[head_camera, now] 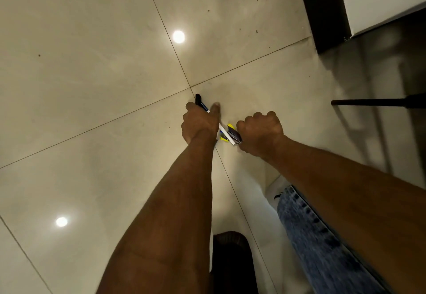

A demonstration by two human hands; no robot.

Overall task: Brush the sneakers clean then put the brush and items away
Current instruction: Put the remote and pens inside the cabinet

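Observation:
Both my arms reach down over a cream tiled floor (pixel 96 67). My left hand (pixel 200 123) is closed around a bundle of thin pens (pixel 199 101); a black cap and a blue barrel stick out past the fingers. A white strip (pixel 223 130) runs from that hand toward my right hand (pixel 260 135), which is a fist around a small dark item with a white edge (pixel 234 136). Something yellow (pixel 230 127) shows between the two hands. I cannot make out a brush or a sneaker.
A dark rounded object (pixel 231 261) lies at the bottom centre, beside my jeans leg (pixel 322 243). A dark cabinet base (pixel 322 10) under a white panel stands at the top right. A thin black bar (pixel 373 102) juts in from the right. Specks of dirt dot the far tiles.

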